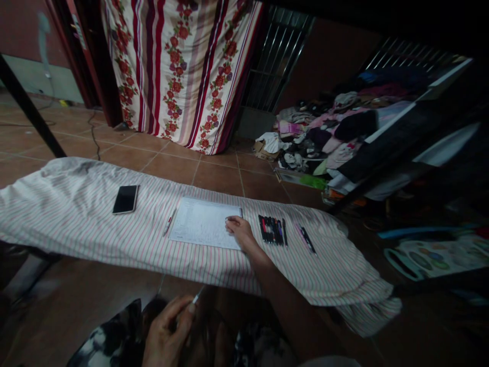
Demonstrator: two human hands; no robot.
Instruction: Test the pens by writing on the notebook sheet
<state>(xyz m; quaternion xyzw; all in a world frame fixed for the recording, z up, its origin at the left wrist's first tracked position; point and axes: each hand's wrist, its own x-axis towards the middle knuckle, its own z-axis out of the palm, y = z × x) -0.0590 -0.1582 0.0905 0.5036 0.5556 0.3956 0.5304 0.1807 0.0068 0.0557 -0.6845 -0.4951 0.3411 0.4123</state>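
My left hand (170,329) is low in front, over my lap, its fingers closed on a slim white pen-like thing (196,298). Only the pale tip of that thing shows past the thumb. My right hand (240,230) reaches over the right side of an open spiral notebook (206,221), fingers bent together; whatever they pinch, if anything, is too small to tell. Faint writing covers the page. A pen (170,223) with a red part lies along the notebook's left edge. Right of my right hand, several pens (272,231) lie in a row, with another small group of pens (306,239) beyond.
A striped cloth (95,234) covers the low table. On its left part lies a dark-screened phone (126,199). Behind hangs a flowered curtain (183,71) above the tiled floor (179,160). A heap of clothes (324,127) sits at the back right, near a dark slanting post.
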